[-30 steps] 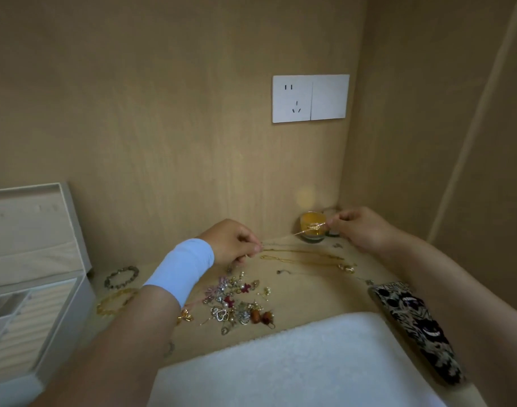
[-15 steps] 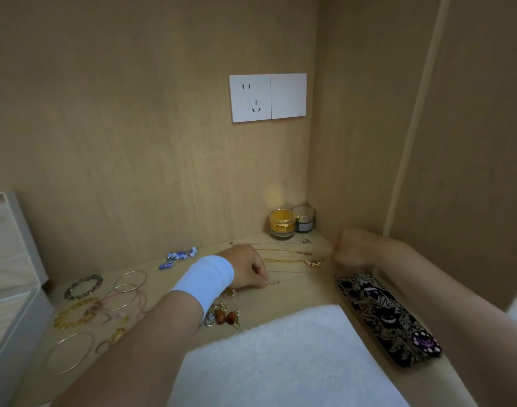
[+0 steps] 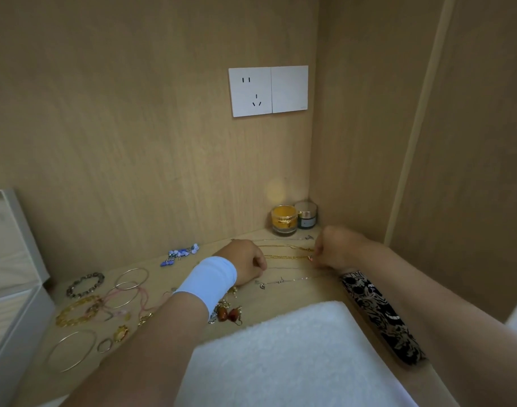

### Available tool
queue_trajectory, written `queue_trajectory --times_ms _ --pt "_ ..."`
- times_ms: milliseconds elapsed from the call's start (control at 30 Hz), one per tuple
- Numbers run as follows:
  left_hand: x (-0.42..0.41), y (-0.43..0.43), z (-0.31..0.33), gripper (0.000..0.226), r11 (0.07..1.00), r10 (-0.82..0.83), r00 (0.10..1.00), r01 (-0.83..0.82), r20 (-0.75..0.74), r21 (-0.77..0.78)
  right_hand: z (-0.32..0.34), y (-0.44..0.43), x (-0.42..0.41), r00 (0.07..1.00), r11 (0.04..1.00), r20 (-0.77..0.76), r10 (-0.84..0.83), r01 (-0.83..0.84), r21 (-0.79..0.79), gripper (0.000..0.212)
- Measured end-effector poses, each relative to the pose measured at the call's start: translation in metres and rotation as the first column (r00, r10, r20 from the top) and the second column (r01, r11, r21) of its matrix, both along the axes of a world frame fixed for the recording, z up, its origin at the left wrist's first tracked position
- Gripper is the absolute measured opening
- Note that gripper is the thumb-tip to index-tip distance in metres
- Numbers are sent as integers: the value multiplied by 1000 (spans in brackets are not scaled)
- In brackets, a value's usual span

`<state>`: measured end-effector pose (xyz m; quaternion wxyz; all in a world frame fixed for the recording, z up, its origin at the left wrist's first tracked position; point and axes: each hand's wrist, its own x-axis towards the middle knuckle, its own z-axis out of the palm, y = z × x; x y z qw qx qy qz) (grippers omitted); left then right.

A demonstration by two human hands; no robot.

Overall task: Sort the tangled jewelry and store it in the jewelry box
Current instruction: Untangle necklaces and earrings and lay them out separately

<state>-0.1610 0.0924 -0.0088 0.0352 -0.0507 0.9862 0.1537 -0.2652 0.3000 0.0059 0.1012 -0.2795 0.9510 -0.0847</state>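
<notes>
Since the thin chain (image 3: 289, 268) runs left–right across the shelf, left hand (image 3: 247, 267) and right hand (image 3: 336, 249) sit apart, each with fingers curled on one end, apparently pinching. Chain: pale, fine, nearly straight, parallel to gold chains (image 3: 285, 247) just behind. Jewelry box (image 3: 31, 292) lies far left, nearer the left hand.

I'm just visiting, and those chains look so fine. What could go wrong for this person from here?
The gold chains and the silver chain lie in close rows between the left hand and right hand; one dragged finger could cross and retangle them. The left forearm hangs over the loose earrings, so pulling back might sweep them toward the white towel, where hooks could snag.
</notes>
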Motion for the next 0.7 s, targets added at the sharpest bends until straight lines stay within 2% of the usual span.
queue_trajectory --times_ms 167,267,367,433,633,700 --pt "-4 -4 -2 18 999 16 999 -15 -31 37 -12 -5 -13 999 999 -29 20 -21 -28 13" --pt "0 1 3 14 998 -24 998 27 -54 50 -4 1 -14 998 996 18 67 -65 -68 8" --pt "9 5 6 16 995 -62 996 56 61 88 3 13 -11 979 992 166 121 -112 -64 9" --pt "11 4 5 19 996 -72 992 66 107 59 1 18 -11 970 990 194 143 -141 -24 11" --pt "14 3 2 10 991 -66 997 61 40 117 1 20 -5 994 995 61 93 -95 32 10" --pt "18 -1 7 9 988 -42 999 41 4 150 8 9 3 997 996 17 78 -78 -36 13"
